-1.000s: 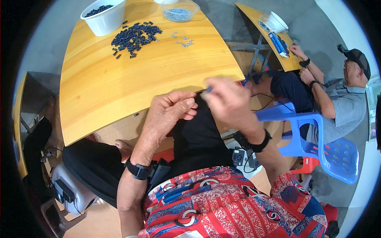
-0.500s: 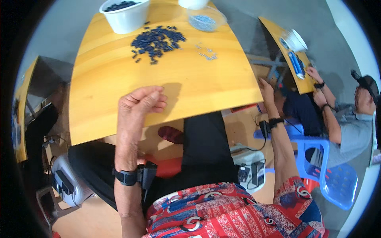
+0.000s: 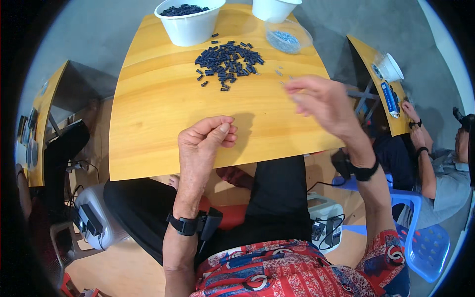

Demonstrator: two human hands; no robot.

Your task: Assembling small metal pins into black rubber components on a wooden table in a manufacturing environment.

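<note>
My left hand [image 3: 205, 137] is raised over the near part of the wooden table [image 3: 153, 114]. Its thumb presses against the curled fingers, and whatever they may hold is hidden. Smeared by motion, my right hand [image 3: 321, 104] is above the table's right side, fingertips close to a few tiny silvery pieces [image 3: 279, 73]. Whether it grips one of them cannot be made out. Beyond my left hand lies a loose pile of small black tubular parts [image 3: 225, 62].
A white tub [image 3: 190, 29] of black parts stands at the far left, near a clear shallow dish [image 3: 289, 42] of silvery pieces. Another white tub [image 3: 277, 9] is behind the dish. At right, a person [image 3: 440, 173] sits at another table [image 3: 368, 64] beside a blue plastic chair [image 3: 420, 242].
My right hand has come up from beside the table's right edge to above the silvery pieces. My left hand keeps its pinch. The whole view has shifted, with the table now farther right.
</note>
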